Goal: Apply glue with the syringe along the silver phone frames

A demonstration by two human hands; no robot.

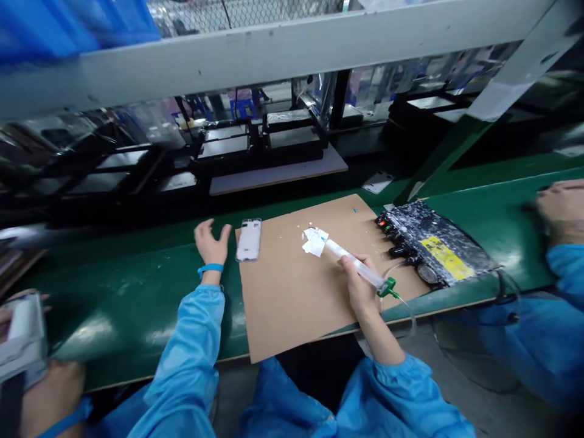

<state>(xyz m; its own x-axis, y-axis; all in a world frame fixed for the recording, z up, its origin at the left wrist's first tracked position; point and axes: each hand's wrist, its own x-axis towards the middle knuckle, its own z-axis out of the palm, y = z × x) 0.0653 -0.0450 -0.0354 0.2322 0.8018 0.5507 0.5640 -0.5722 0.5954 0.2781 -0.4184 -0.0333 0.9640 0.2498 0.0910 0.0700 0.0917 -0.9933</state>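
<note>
Clamping syringe [343, 253] in R grip [360, 289], pointing tip far-left at white paper scraps [312, 246] on cardboard [292, 304]; can't tell if touching. Holding L grip [212, 246] apart, fingers spread, nothing showing in it, just left of white phone frame [249, 240]. Finding phone frame lying flat over cardboard's far-left corner, on green tabletop [155, 274], touching neither grip. Judging prep as approx. done: having syringe in hand w/ green adapter [387, 288] fitted, controller box [438, 231] sitting right. Judging frame work as prob. undone: seeing no fluid there, tip pointing elsewhere, but too small to confirm.
</note>
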